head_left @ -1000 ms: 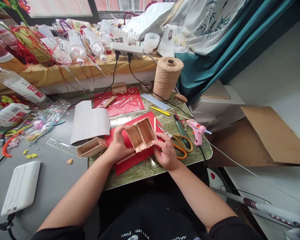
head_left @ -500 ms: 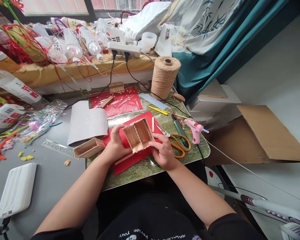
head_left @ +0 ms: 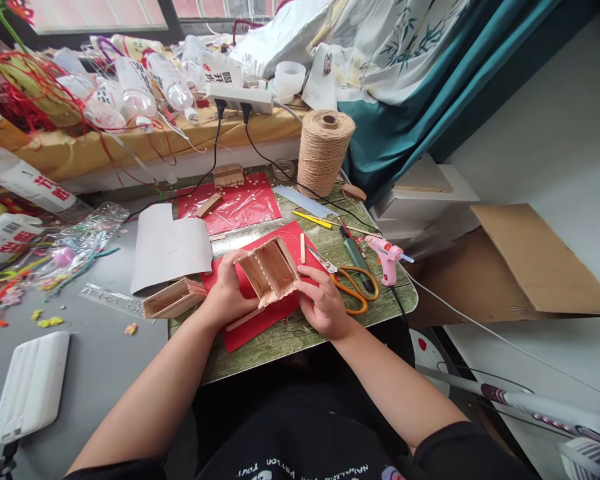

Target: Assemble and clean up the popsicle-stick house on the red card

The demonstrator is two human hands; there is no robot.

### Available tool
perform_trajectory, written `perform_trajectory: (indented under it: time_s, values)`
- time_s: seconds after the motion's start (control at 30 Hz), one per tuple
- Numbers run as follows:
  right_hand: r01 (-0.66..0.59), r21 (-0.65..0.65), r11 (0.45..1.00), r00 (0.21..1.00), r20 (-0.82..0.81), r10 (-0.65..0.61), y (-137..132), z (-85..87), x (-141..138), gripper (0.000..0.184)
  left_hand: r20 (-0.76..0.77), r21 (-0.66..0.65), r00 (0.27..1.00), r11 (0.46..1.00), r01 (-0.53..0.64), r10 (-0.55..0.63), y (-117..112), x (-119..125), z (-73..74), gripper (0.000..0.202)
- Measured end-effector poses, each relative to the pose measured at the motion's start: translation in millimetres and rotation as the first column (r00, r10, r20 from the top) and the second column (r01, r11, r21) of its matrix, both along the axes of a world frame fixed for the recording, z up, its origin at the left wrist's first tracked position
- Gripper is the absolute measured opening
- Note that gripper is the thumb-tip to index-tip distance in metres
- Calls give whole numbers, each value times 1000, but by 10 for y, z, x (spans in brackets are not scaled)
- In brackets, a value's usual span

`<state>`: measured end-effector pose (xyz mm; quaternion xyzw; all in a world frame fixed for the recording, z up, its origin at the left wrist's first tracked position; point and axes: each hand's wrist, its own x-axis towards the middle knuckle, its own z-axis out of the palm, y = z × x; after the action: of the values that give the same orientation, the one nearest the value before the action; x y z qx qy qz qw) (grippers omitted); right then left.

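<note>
Between my two hands is a small wooden box built of craft sticks (head_left: 283, 268), with a divider across its open inside. My left hand (head_left: 229, 288) grips its left side, thumb near the top corner. The fingertips of my right hand (head_left: 324, 301) pinch its right lower edge. Under it lies a red sheet (head_left: 245, 335) with a loose craft stick (head_left: 244, 319) on it. Another stick (head_left: 303, 248) lies beyond the box. Left of my left hand rests a second craft-stick box (head_left: 173, 300). Scissors with orange handles (head_left: 355, 287) lie just right of my right hand.
A pink glue gun (head_left: 387, 259) with a trailing cord sits at the table's right edge, beside a green cutter (head_left: 355, 253). Farther back stand a twine spool (head_left: 325, 153), glue sticks (head_left: 305, 201) and a second red sheet (head_left: 250, 207). White paper (head_left: 170, 250) lies left.
The box has tilted between my hands, so its divider and inside show at a different angle. Both hands keep their hold. The whole view has shifted slightly.
</note>
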<state>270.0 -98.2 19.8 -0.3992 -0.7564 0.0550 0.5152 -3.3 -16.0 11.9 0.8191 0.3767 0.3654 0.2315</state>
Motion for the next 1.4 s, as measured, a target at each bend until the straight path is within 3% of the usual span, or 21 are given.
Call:
perform_trajectory:
  time_s: [0.13,0.3,0.5,0.6,0.7,0.83,0.93,1.03,1.13,1.17,1.2,1.27,1.33,1.4]
  values:
    - [105,-92,990,989,-95,-113,59,-43,-56,66,69,70,997,997,-44,39,21,-19,28,116]
    - [112,-329,938,983,-103,-154,114,-157,-133,68,63,105,989,985,-138,132,42,-27,43,111]
    - [145,-408,901,985,-23,-169,103,-196,-152,73,34,126,990,982,-142,139,30,-15,39,112]
    - [171,-400,900,981,-15,-193,93,-194,-160,76,22,58,981,980,-193,192,38,-19,29,109]
    - [190,-388,902,981,39,-189,99,-193,-174,67,41,-29,969,969,-244,245,65,-26,-9,113]
    - [186,-375,908,977,168,-131,147,-207,-185,38,75,-124,963,960,-249,260,76,-13,-89,120]
    - [193,-361,913,975,178,-136,181,-224,-189,29,85,-145,960,957,-252,266,27,20,-78,122]
    - [190,-358,914,976,173,-135,181,-223,-193,29,140,-24,962,972,-234,235,-73,9,157,129]
    - [179,-361,915,977,173,-123,157,-200,-202,29,202,201,950,939,-279,239,-215,-172,645,126]
    - [177,-362,915,978,171,-121,147,-189,-206,28,167,220,944,922,-317,285,-261,-280,828,118]
    - [175,-364,915,978,168,-121,139,-178,-210,27,95,213,935,911,-354,341,-299,-409,999,105]
    - [174,-367,914,980,159,-123,125,-157,-215,25,-197,154,913,931,-330,356,-338,-692,1259,77]
    - [172,-373,912,981,146,-125,118,-140,-216,23,-506,83,816,958,-276,279,-320,-950,1375,71]
    - [166,-380,910,984,132,-124,116,-129,-212,22,-720,-9,662,951,-309,209,-265,-1131,1376,66]
